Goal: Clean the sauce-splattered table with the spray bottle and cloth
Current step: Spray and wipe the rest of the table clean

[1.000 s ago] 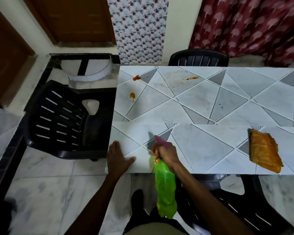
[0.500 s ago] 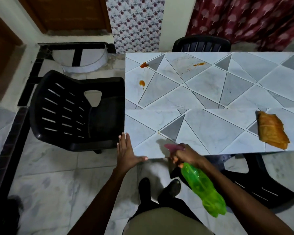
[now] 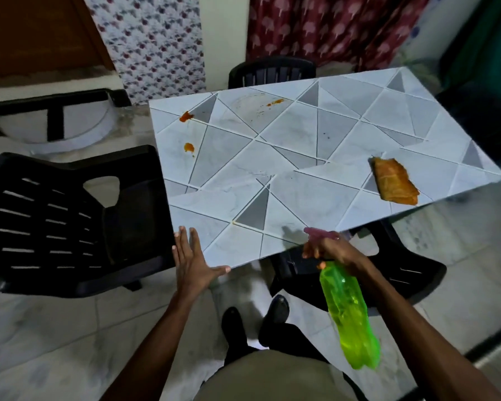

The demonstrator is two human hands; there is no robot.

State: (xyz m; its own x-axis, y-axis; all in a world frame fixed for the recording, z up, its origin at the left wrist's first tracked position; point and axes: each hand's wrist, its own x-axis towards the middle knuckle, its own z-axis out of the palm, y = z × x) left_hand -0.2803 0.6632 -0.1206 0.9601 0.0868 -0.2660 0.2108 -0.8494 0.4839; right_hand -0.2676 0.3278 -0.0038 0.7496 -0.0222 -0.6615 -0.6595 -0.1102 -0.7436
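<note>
The table (image 3: 301,157), topped with pale grey triangular tiles, fills the middle of the view and runs away from me toward the upper right. A black slatted plastic chair (image 3: 55,227) stands against its left edge; a second black chair (image 3: 272,72) sits at the far end, and a third (image 3: 402,273) is partly under the near right side.

The green spray bottle (image 3: 347,314) hangs at the near edge, its body slanting down and back toward me below table level, its pink trigger head (image 3: 320,234) just over the tabletop. The orange cloth (image 3: 395,180) lies crumpled on the right part of the table, near that edge and well apart from both my hands.

My right hand (image 3: 330,250) grips the bottle at the neck, fingers curled round it. My left hand (image 3: 193,261) lies flat on the near left corner, fingers straight and thumb spread along the near edge.

Sauce marks: one red-orange blot (image 3: 185,116) near the far left corner, a smaller orange spot (image 3: 189,147) just nearer me, and a thin smear (image 3: 275,102) toward the far end.
</note>
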